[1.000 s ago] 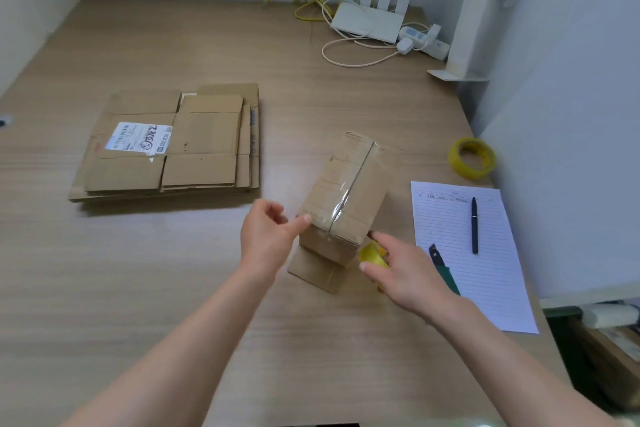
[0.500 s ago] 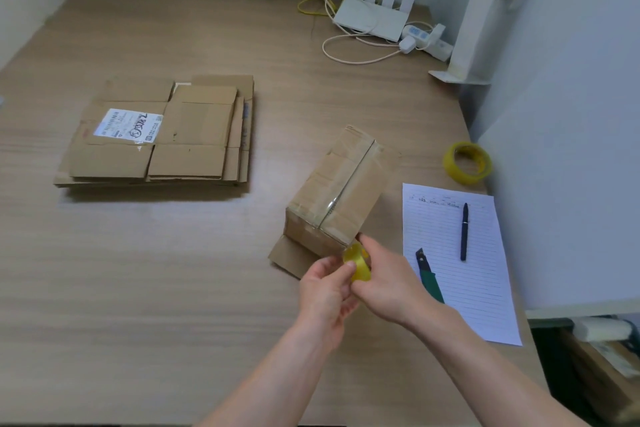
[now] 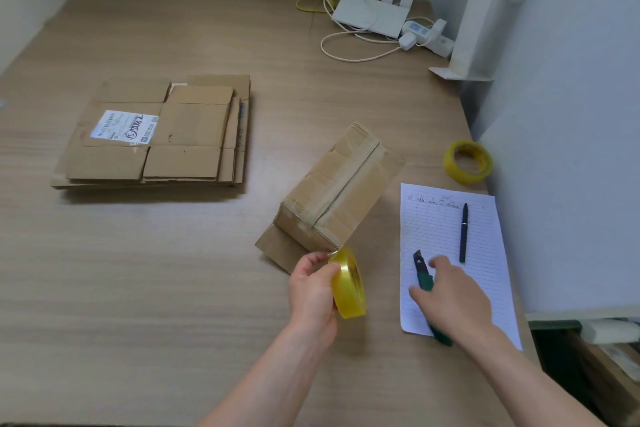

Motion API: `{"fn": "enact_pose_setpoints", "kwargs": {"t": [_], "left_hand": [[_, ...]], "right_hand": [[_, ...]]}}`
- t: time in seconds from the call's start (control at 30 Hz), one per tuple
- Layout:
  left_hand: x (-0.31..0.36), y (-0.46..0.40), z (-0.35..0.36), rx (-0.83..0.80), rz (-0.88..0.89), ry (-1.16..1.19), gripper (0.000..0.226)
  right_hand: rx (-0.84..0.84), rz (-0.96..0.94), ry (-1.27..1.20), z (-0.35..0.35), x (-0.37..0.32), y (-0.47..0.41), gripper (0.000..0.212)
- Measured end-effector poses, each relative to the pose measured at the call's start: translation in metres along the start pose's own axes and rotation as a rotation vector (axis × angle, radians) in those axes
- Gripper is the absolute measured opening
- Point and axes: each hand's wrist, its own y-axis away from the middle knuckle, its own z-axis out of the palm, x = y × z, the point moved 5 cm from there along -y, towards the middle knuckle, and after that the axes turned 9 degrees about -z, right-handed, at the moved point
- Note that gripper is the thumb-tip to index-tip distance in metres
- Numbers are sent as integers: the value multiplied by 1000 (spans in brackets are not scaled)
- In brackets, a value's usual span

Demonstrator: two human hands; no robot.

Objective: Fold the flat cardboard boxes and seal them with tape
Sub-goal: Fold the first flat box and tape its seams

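From the head camera we see our left hand [image 3: 313, 291] gripping a yellow tape roll [image 3: 348, 284] just in front of the folded box [image 3: 337, 191]. Our right hand [image 3: 450, 298], fingers spread, rests over the green utility knife [image 3: 425, 279] on the lined paper [image 3: 446, 236] right of the box. Flat cardboard [image 3: 156, 135] lies well left.

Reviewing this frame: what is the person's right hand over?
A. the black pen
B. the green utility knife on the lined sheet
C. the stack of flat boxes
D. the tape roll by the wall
B: the right hand lies over the green utility knife on the lined sheet; whether its fingers have closed on it is unclear, while the left hand holds a yellow tape roll.
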Motion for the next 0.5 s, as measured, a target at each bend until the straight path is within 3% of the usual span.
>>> {"fn": "enact_pose_setpoints", "kwargs": {"t": [0.1, 0.23, 0.33, 0.43, 0.5], "left_hand": [[4, 0, 0, 16, 13, 43, 22], [9, -3, 0, 23, 39, 67, 16], [11, -4, -1, 45, 50, 45, 14], [16, -6, -4, 67, 57, 31, 14], [20, -7, -4, 62, 53, 24, 16]], "right_hand": [[-96, 55, 66, 27, 29, 6, 45], [-94, 10, 40, 36, 32, 5, 29], [-13, -22, -59, 22, 18, 6, 6], [95, -213, -224, -11, -13, 11, 20], [111, -397, -246, -40, -39, 20, 14]]}}
